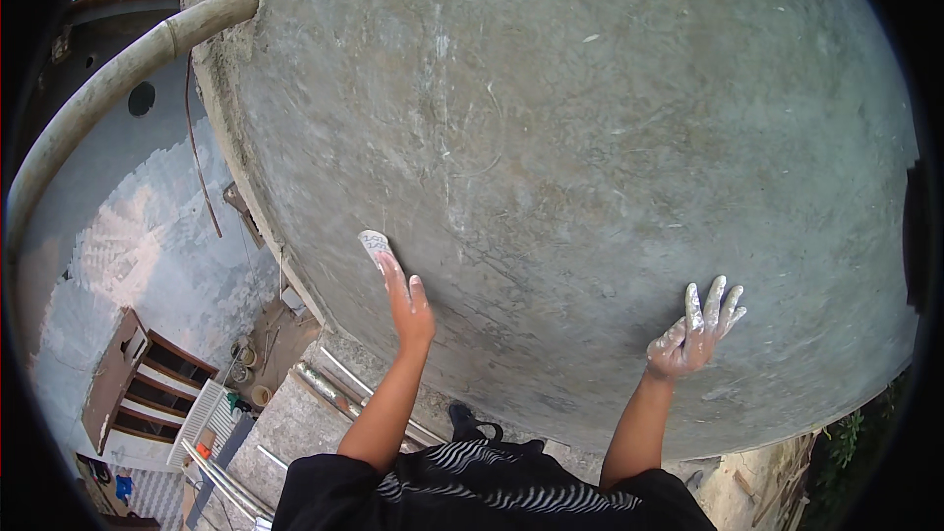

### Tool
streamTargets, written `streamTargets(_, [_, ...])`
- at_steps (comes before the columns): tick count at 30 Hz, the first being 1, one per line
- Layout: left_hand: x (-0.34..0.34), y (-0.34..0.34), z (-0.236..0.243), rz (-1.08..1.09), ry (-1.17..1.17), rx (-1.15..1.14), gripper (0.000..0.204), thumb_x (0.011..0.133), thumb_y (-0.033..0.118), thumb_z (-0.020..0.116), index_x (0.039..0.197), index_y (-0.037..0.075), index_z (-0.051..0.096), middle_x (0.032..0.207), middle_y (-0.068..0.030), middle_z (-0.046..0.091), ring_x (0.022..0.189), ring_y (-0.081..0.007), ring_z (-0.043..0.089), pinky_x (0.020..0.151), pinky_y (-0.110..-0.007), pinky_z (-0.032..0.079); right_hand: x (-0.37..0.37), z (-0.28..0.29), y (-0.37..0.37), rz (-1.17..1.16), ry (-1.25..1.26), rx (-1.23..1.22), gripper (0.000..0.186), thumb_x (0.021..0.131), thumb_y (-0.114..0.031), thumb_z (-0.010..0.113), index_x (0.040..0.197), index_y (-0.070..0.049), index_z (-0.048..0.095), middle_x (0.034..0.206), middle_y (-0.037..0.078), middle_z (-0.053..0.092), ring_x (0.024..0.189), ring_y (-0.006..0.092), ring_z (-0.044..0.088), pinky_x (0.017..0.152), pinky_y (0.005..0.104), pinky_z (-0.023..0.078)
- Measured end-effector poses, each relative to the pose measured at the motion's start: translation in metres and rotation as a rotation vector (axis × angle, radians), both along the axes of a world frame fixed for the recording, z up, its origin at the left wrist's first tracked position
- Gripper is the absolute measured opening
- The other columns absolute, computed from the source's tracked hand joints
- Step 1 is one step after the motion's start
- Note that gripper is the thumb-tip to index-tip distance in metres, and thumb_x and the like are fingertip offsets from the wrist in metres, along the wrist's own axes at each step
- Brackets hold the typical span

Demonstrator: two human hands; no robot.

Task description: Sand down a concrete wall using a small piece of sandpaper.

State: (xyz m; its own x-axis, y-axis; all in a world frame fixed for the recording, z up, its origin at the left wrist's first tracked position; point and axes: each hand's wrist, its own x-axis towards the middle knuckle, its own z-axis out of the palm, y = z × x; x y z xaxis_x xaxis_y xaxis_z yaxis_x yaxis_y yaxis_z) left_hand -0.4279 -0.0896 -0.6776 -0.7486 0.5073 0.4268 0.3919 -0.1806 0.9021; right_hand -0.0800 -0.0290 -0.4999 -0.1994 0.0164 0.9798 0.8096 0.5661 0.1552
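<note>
Left hand (408,300) fingers pinch sandpaper piece (375,242) against grey wall (590,138) — right hand (693,329) fingers spread, flat on wall.

Head view, facing wall (590,138) closely, downward

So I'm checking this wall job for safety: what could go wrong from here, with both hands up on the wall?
1. The person stands high above the yard, so leaning into the grey wall could end in a fall.
2. The left hand presses a small white pad near the wall's edge; it could slip off and drop.
3. The right hand is coated in white dust, which may weaken its hold on the wall.
</note>
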Motion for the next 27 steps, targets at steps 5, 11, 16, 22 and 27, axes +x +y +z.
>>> streamTargets(5, [0.003,-0.005,0.001,-0.035,-0.268,-0.006,0.069,0.103,0.022,0.043,0.160,-0.004,0.014,0.169,-0.0215,0.007,0.156,-0.0359,0.003,0.125,-0.041,0.006,0.002,-0.001,-0.001,0.020,0.019,-0.013,0.043,0.098,-0.017,0.037,0.116,-0.006,0.074,0.135,0.024,0.063,0.140,0.0493,0.043,0.121,0.0618,0.015])
streamTargets(11, [0.043,-0.023,0.027,-0.295,0.399,0.023,0.070,0.101,0.028,0.045,0.159,-0.002,0.020,0.167,-0.0221,0.016,0.155,-0.0418,0.010,0.122,-0.057,0.009,0.003,-0.002,0.001,0.021,0.006,-0.018,0.046,0.104,-0.028,0.038,0.119,-0.002,0.072,0.139,0.022,0.060,0.142,0.0460,0.042,0.121,0.0604,0.016])
streamTargets(16, [0.001,-0.016,0.024,-0.121,0.379,-0.070,0.069,0.102,0.026,0.044,0.160,0.000,0.018,0.168,-0.0216,0.013,0.155,-0.0397,0.011,0.122,-0.058,0.008,0.007,-0.006,0.001,0.019,0.003,-0.033,0.046,0.104,-0.029,0.038,0.120,-0.002,0.072,0.140,0.022,0.060,0.142,0.0452,0.043,0.121,0.0604,0.016])
streamTargets(22, [0.018,-0.018,0.011,-0.151,0.224,0.005,0.071,0.101,0.020,0.045,0.160,-0.001,0.011,0.169,-0.0218,0.006,0.156,-0.0386,0.007,0.125,-0.045,0.007,0.005,-0.008,0.001,0.010,0.022,-0.042,0.046,0.105,-0.029,0.037,0.120,-0.003,0.072,0.140,0.022,0.060,0.142,0.0448,0.042,0.121,0.0601,0.016])
streamTargets(27, [0.016,-0.014,0.008,-0.210,0.305,-0.102,0.071,0.101,0.018,0.045,0.160,-0.004,0.010,0.169,-0.0224,0.003,0.156,-0.0374,0.005,0.125,-0.043,0.006,0.003,-0.008,0.000,0.006,0.026,-0.037,0.046,0.105,-0.028,0.037,0.121,-0.003,0.071,0.140,0.022,0.060,0.142,0.0455,0.042,0.121,0.0601,0.016])
